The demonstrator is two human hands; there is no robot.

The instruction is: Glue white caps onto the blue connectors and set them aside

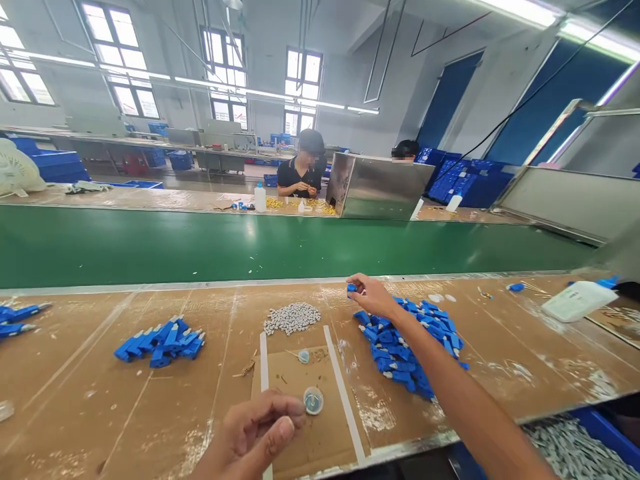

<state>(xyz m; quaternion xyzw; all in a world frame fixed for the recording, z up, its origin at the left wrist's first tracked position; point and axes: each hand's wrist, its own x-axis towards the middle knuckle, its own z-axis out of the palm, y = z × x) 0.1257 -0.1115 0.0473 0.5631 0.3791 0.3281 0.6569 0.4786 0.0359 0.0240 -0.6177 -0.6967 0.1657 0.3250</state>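
My right hand (pixel 371 296) is raised over the far edge of a pile of blue plastic parts (pixel 400 353). Its fingertips pinch one blue plastic part (pixel 352 288), mostly hidden by the fingers. Low in the middle, my left hand (pixel 260 427) has its thumb and curled fingers apart, with nothing seen between them. Just right of those fingers stands a small round cup (pixel 313 401) with clear bluish content. Beyond it lies a small pale blob with a thin stick (pixel 303 357). A heap of small grey pieces (pixel 293 318) sits farther back, between two white tape strips.
More blue parts (pixel 163 341) lie in a pile at left. A green conveyor belt (pixel 215 243) crosses behind the cardboard-covered table. Across it, a person (pixel 303 170) handles small items beside a metal box (pixel 383 190). A white container (pixel 580 301) lies at right; a bin of grey pieces (pixel 583 447) stands below.
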